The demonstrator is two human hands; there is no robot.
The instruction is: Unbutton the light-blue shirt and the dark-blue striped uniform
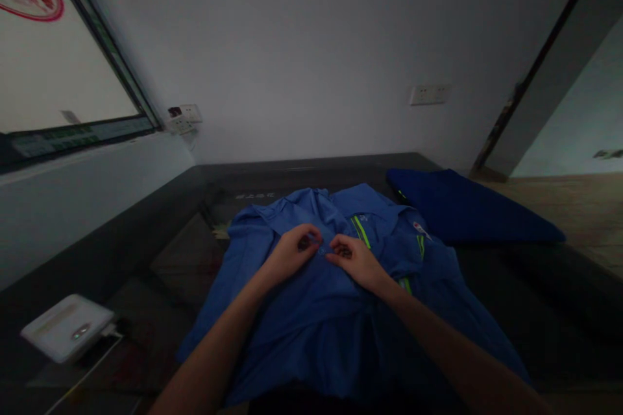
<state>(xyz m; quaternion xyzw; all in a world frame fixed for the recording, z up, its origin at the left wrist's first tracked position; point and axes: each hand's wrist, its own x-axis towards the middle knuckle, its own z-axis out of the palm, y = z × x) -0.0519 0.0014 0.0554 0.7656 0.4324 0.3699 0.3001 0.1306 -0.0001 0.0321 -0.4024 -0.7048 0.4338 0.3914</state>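
Note:
A blue work jacket (296, 298) with yellow-green stripes lies spread and creased in front of me. My left hand (296, 251) rests over its middle, thumb and forefinger curled together in a pinch; what is between the tips cannot be made out. Just to the right, my right hand (357, 260) hovers close over the cloth, fingers curled, with a small gap between thumb and forefinger. In the space between both hands' fingertips sits a small, pale round thing (322, 250), perhaps a button, too blurred to tell.
The jacket lies on a dark glossy table (170, 233) against a white wall. At the right is a folded, darker blue cloth item (477, 211). A white box-shaped device (71, 327) with a cable stands at the left. Wall sockets (430, 94) are behind the table.

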